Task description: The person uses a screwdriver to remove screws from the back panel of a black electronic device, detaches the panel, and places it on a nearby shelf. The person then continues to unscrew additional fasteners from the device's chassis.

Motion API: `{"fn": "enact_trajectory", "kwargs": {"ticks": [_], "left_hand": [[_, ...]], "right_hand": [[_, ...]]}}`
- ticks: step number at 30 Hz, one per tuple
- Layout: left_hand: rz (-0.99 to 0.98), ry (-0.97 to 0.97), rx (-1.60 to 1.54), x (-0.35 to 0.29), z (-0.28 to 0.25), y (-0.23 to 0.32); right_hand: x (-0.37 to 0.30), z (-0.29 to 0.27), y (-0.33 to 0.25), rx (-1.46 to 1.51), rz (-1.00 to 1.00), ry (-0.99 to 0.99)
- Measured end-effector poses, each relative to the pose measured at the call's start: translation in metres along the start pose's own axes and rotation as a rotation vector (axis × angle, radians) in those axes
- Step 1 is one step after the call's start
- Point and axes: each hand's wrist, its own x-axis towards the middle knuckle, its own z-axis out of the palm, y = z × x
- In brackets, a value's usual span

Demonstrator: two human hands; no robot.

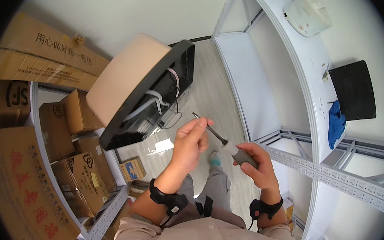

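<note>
A screwdriver [218, 137] with a dark shaft and a grey handle is held between my hands. My right hand [258, 162] wraps its fingers around the handle. The shaft is pinched near its tip by the thumb and fingers of my left hand [191, 140]; whether a small part sits in that pinch is hidden. Beyond the left hand stands a large unit with a rounded beige shell [127, 75] and a black frame [182, 57], tilted so its black side faces right. Grey hoses [154, 98] and thin wires run across that side. Neither hand touches it.
Cardboard boxes [82, 183] fill the metal rack at left. On the white shelf [291, 35] at right are a whitish bucket [307, 14], a black panel [354, 91], a blue cloth [336, 124] and several small parts. A small box [133, 169] lies low at left.
</note>
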Motion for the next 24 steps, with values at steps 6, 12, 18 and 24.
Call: {"fn": "enact_trajectory", "kwargs": {"ticks": [6,12,18,24], "left_hand": [[0.044,-0.049,-0.023,-0.051,0.022,-0.022],[0.091,-0.035,-0.059,-0.117,0.083,-0.093],[0.145,-0.018,-0.118,-0.196,0.139,-0.151],[0.216,-0.033,-0.072,-0.248,0.169,-0.169]], "right_hand": [[-0.053,0.0,0.006,0.003,-0.12,-0.013],[-0.155,-0.032,-0.001,-0.035,-0.169,-0.02],[-0.249,-0.07,-0.022,-0.014,-0.172,-0.124],[-0.298,-0.081,-0.023,0.039,-0.229,-0.199]]}}
